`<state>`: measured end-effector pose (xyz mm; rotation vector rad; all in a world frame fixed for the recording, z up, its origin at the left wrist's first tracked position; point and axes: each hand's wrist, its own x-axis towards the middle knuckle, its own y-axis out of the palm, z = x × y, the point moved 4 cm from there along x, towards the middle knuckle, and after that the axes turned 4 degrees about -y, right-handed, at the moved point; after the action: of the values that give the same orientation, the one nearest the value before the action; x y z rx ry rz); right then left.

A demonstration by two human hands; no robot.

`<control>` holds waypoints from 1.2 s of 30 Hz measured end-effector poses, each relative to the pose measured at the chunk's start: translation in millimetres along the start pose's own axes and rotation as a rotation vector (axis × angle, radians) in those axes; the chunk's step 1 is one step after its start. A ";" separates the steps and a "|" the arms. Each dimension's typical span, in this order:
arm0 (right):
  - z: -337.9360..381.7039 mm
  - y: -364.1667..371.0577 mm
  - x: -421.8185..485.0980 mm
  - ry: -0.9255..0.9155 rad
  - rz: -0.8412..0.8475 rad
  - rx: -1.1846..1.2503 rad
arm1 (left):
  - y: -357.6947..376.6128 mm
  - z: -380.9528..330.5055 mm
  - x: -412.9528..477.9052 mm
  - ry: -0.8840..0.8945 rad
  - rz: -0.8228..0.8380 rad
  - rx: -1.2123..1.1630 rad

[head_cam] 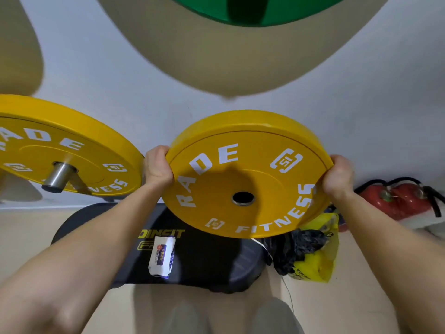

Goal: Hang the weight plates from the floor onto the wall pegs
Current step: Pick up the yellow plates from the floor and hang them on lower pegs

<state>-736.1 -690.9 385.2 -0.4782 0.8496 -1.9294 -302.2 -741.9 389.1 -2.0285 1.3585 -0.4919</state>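
I hold a yellow weight plate (245,174) with white lettering in front of the white wall, above the floor. My left hand (157,166) grips its left rim and my right hand (338,175) grips its right rim. Its centre hole faces me. To the left, a second yellow plate (60,145) hangs on a steel wall peg (57,177) that sticks out through its hole. A green plate (252,10) hangs higher on the wall at the top of the view.
On the floor below lies a black oval board (204,256) with a white wipes pack (161,257) on it. A yellow bag with black cloth (313,251) sits to its right. Red fire extinguishers (397,198) lie by the wall at the right.
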 end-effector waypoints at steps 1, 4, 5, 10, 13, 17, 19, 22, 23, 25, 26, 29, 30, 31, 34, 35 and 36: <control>-5.5 3.1 -2.0 0.011 -0.006 0.042 | 1.3 3.3 0.1 -0.012 0.002 -0.050; -19.2 10.3 -8.6 0.104 -0.032 0.171 | 1.0 5.5 -3.4 0.009 -0.011 -0.099; -17.5 10.3 -14.5 0.148 -0.049 0.229 | 0.2 3.4 -5.8 0.034 -0.020 -0.110; -19.7 20.9 -45.2 0.680 -0.138 0.537 | -4.0 -21.9 -43.0 -0.342 -0.239 -0.552; -0.2 34.3 -57.3 0.874 -0.062 0.760 | 11.6 -32.3 -57.3 -0.864 -0.257 -0.768; 23.9 45.6 -70.6 1.072 -0.059 1.228 | 25.4 -45.3 -59.3 -1.042 -0.067 -0.999; 29.8 43.6 -70.9 1.054 -0.070 1.291 | 26.3 -47.3 -63.0 -1.043 -0.023 -1.025; 39.0 42.1 -65.4 1.024 -0.081 1.314 | 30.6 -41.8 -61.7 -1.058 0.018 -1.083; 42.7 41.9 -63.5 1.015 -0.089 1.315 | 31.6 -39.1 -60.7 -1.072 0.010 -1.104; 47.5 42.7 -60.6 0.996 -0.081 1.303 | 34.0 -33.7 -59.0 -1.093 0.008 -1.113; 51.2 40.2 -58.9 0.990 -0.072 1.295 | 34.7 -34.7 -59.4 -1.102 0.020 -1.115; 58.6 39.2 -50.0 0.993 -0.074 1.257 | 35.2 -37.0 -56.7 -1.115 0.017 -1.127; 61.9 38.9 -44.2 0.980 -0.064 1.243 | 35.1 -40.8 -52.9 -1.106 0.034 -1.123; 64.0 39.5 -39.4 0.973 -0.055 1.241 | 34.7 -44.9 -49.5 -1.095 0.047 -1.126; 71.6 43.6 -16.6 0.936 -0.013 1.267 | 41.3 -55.9 -25.7 -1.042 0.114 -1.144; 72.5 46.8 -6.7 0.917 -0.002 1.274 | 46.0 -59.1 -16.3 -1.024 0.129 -1.139; 72.8 48.1 0.5 0.907 0.001 1.264 | 49.7 -61.0 -9.2 -1.014 0.137 -1.119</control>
<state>-661.1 -733.0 399.8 1.1962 -0.0249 -2.2202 -377.3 -764.7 399.6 -2.3098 1.1031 1.4902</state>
